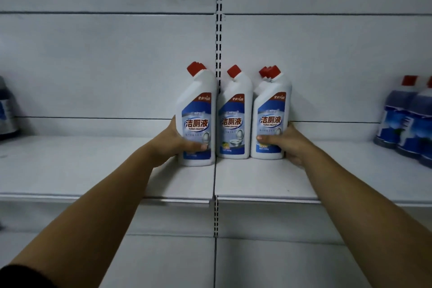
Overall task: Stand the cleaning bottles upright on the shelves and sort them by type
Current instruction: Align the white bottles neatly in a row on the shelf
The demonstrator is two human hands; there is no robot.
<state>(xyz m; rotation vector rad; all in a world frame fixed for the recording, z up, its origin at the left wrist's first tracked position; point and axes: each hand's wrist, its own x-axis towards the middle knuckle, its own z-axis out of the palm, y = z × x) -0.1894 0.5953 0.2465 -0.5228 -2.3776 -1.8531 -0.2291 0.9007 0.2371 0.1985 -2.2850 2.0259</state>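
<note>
Left hand (174, 140) grip holds left toilet cleaner bottle (198, 121); right hand (286, 141) grip holds right toilet cleaner bottle (271, 121). Labels read "洁厕液 Toilet cleaner". Middle bottle (235, 119) upright on shelf (93, 170).

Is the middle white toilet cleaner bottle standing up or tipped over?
Upright: the middle white toilet cleaner bottle rests base-down on the white shelf, red cap on top.

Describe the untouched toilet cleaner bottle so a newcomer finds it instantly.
Find the slotted upright post in the white back wall. On the shelf at its foot stand three front white, red-capped bottles; take the middle bottle. The left hand and right hand hold its neighbours, and it stands further back.
</note>
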